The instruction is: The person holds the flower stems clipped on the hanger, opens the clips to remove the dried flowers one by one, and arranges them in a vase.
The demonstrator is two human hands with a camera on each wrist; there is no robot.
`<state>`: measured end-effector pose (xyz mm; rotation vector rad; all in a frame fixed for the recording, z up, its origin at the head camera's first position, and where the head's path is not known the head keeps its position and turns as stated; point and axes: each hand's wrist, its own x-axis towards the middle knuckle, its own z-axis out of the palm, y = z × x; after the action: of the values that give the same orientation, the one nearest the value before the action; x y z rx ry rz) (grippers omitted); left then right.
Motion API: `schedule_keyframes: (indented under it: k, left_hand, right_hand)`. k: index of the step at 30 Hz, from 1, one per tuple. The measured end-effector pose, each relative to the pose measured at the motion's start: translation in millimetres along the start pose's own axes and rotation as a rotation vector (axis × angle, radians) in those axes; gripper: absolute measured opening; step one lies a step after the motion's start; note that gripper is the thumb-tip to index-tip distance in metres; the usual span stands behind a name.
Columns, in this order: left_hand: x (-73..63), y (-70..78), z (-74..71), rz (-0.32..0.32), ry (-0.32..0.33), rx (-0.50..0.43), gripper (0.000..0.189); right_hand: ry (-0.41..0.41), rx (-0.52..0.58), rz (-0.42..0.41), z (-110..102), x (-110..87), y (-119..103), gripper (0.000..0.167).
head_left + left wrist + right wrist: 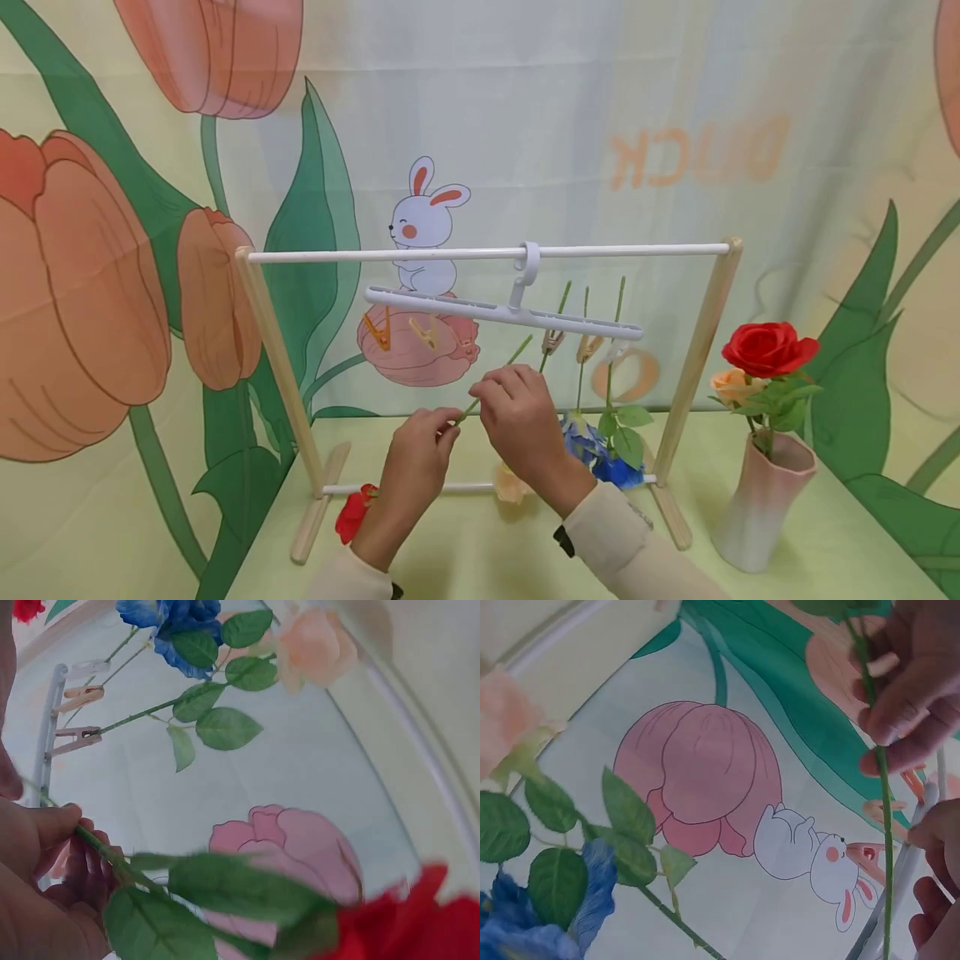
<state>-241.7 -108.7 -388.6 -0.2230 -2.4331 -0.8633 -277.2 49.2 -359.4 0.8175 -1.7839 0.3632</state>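
My left hand (423, 450) pinches the green stem (887, 825) of a red rose (420, 919) between thumb and fingers. The bloom hangs below that hand and the stem slants up to the right. My right hand (521, 421) is raised beside the stem's upper part, fingers loosely bent; in the right wrist view the stem runs past its fingertips. Over both hands a white hanger (442, 303) hangs tilted, its left end higher. An orange clothespin (377, 332), a yellow clothespin (424, 333) and a pink clothespin (467, 335) hang toward its left end.
On the hanger's right half, several clothespins (588, 346) hold flowers upside down: blue blooms (618, 471) and a peach rose (512, 483). The hanger hooks over the white bar of a wooden-legged rack (701, 354). At right stands a pink-white vase (757, 517) with a red rose (768, 350) and a peach flower.
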Motion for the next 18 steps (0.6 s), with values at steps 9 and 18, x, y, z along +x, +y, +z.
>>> schedule_keyframes:
  k: [9,18]
  left_hand:
    - [2.3,10.6,-7.6,0.076,-0.011,0.197,0.017]
    - [1.3,17.8,-6.6,0.154,0.004,0.284,0.017]
  right_hand:
    - [-0.205,-0.059,-0.064,0,-18.7,-1,0.017]
    - [-0.175,-0.094,-0.047,2,-26.3,1,0.016]
